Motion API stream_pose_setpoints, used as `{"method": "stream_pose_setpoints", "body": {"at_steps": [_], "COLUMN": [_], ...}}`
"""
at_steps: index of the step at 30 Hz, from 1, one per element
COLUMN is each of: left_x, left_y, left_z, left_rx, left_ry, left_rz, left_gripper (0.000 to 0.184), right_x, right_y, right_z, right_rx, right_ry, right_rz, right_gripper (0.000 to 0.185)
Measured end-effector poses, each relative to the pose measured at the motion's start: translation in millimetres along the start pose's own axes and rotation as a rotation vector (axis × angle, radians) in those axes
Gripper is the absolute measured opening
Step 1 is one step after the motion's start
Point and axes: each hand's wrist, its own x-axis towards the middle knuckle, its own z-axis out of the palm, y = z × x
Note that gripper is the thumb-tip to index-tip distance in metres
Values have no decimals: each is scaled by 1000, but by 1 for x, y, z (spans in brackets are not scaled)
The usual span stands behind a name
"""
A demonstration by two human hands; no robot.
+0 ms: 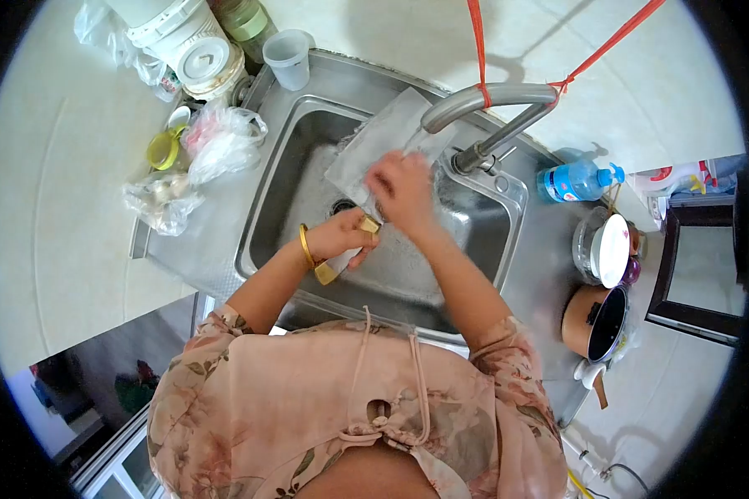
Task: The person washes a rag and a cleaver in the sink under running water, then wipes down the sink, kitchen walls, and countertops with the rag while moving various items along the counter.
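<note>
My left hand point(345, 237) is closed round the gold-coloured handle point(327, 273) of a wide, flat grey blade point(391, 137), which looks like a cleaver. The blade lies tilted over the steel sink point(308, 158), its far end below the faucet point(466, 104). Water seems to run from the spout onto it. My right hand point(401, 187) is over the near side of the blade, fingers bent and blurred; whether it holds anything cannot be made out.
Plastic bags point(225, 141), white buckets point(195, 50) and a translucent cup point(287, 60) stand left of the sink. On the right are a blue soap bottle point(570, 181), a white bowl point(612, 251) and a pot point(587, 320). Red cords point(603, 50) hold the faucet.
</note>
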Motion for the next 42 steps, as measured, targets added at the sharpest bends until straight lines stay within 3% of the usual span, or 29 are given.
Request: {"method": "stream_pose_setpoints", "body": {"at_steps": [2,5,8,11,15,20,23,29,42], "left_x": [-4,-4,-2,11,29,41,47,37,40], "left_y": [14,17,21,7,-2,-7,-18,1,6], "left_z": [8,8,12,5,4,-7,-10,-5,2], "left_rx": [-132,-232,-258,-178,-139,-247,-398,-234,-282], "left_ry": [28,42,27,73,427,584,580,463,498], "left_rz": [11,-20,-83,-151,-185,-236,-133,-189,-159], "left_gripper": [24,32,36,38,39,23,20,17,19], "right_x": [7,1,2,3,3,0,0,3,1], "right_y": [22,46,52,58,34,25,31,33,28], "right_z": [-5,9,3,11,4,5,7,-3,-10], "right_rx": [-246,-282,1499,1706,1632,1573,1560,1569,1640], "right_ry": [205,474,337,313,482,565,579,557,571], "right_rz": [66,318,774,883,858,759,786,814,745], "right_gripper": [33,43,44,38,36,35,32,28,29]}}
